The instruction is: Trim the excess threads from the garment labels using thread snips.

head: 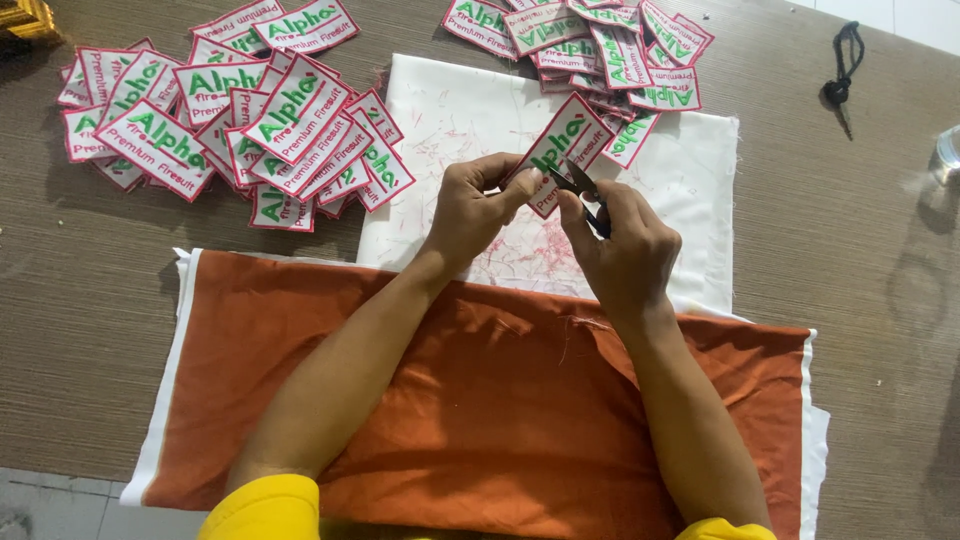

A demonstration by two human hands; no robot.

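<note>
My left hand pinches a white embroidered patch with a red border and green lettering, holding it above a white cloth. My right hand grips small black thread snips, whose blades touch the patch's lower edge. Red thread clippings are scattered over the white cloth under both hands.
A large heap of matching patches lies at the upper left, a second heap at the top centre. An orange cloth on white fabric covers the near table under my forearms. A black cord and a clear object lie at the right.
</note>
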